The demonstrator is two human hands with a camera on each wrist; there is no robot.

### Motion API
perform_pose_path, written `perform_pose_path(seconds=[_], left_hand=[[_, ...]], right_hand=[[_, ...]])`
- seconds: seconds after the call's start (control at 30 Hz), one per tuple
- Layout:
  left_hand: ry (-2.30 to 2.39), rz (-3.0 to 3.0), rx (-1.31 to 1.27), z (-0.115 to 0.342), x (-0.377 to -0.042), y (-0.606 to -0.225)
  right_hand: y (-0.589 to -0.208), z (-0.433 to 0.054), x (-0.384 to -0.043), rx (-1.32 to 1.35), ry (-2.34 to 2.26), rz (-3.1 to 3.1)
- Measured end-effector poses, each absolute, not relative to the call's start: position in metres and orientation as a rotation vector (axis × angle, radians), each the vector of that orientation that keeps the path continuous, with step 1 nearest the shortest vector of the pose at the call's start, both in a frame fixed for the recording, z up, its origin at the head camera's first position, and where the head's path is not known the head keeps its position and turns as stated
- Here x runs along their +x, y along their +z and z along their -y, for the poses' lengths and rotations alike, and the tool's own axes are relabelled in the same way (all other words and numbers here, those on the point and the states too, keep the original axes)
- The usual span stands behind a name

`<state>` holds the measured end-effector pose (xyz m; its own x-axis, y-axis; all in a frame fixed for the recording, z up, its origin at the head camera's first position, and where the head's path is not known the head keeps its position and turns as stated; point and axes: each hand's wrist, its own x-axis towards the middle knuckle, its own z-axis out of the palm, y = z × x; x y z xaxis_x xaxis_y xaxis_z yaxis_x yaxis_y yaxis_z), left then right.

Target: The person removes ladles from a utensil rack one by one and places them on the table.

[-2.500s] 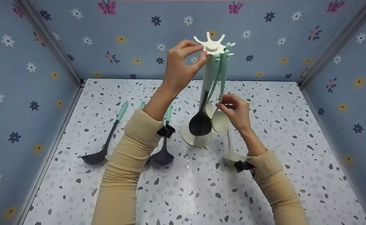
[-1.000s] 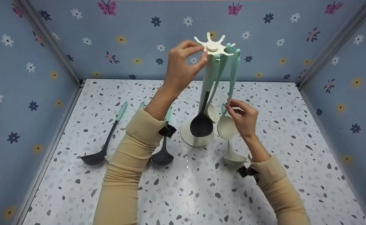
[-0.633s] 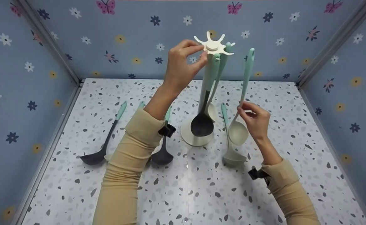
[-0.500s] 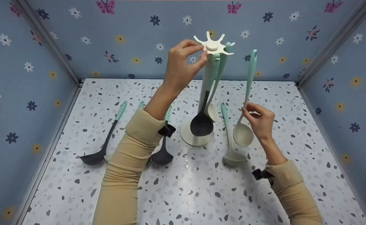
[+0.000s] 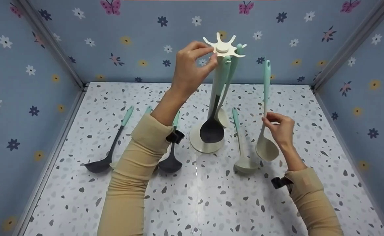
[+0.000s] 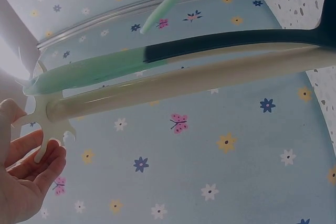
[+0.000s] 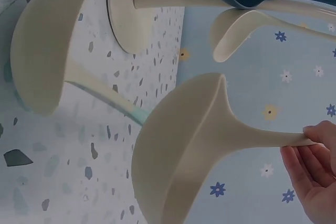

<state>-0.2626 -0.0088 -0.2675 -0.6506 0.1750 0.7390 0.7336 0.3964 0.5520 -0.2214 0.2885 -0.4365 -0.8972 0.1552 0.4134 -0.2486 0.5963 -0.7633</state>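
Between thumb and fingers, my right hand pinches the lower shaft of a cream ladle with a mint handle. It hangs upright above the table, bowl down; the right wrist view shows the ladle close up. My left hand grips a hook at the top of a cream utensil stand; the left wrist view shows the fingers around one arm of the stand. On the stand hang a black ladle and, behind it, a second cream ladle.
A cream ladle lies on the speckled table right of the stand. Left of it lie black ladles, one far left and one beside the left sleeve. Another mint handle is mostly hidden behind the left arm. Flowered panels enclose the table.
My right hand has taken the cream ladle off the stand's hook and carried it right and lower, past the cream ladle on the table. The left hand has stayed at the stand's top.
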Motion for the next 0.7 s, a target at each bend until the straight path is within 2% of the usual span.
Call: perform_pose_path(seconds=[0.7], left_hand=[[-1.209, 2.073, -0.782, 0.009, -0.262, -0.268]], right_hand=[[-0.476, -0.323, -0.232, -0.203, 1.211, 2.752]])
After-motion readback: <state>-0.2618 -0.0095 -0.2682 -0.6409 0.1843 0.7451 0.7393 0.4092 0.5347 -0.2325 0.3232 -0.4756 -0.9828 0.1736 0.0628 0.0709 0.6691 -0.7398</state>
